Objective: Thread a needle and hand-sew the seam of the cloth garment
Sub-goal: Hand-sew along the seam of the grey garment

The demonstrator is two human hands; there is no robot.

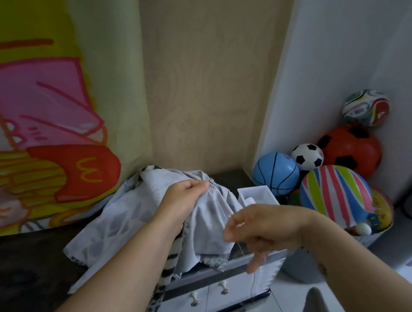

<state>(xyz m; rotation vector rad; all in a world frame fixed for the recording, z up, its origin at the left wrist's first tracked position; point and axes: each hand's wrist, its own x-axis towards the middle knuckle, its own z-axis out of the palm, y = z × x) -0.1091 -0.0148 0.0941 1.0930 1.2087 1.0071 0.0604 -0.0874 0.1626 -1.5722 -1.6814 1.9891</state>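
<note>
Fig. Hand-sewing, stitch pull-through (head view). Left hand [187, 195] bunches the grey cloth [127, 213] w/ fingers curled tight round a gathered edge, lifting it off the dark counter [18, 262]; the rest of the cloth drapes over the counter edge and down the front of the white cabinet [212, 283]. Right hand [255, 229], just beside the cloth, has fingers curled in a narrow pinch, apparently on the thread [252, 286], which hangs pale below it. Needle too small to make out. White box [267, 193] sits behind the cloth, nr the hands.

Technique, judged: step looks like drawing thread through the seam.
- Keep the left grip close to the stitch pt so the seam stays taut, not puckered.
- Pull w/ the right hand in line w/ the seam, steady, till slack is gone; don't yank, or the cloth gathers.
- Watch the loose tail: it could snag on the cabinet knobs.
</note>
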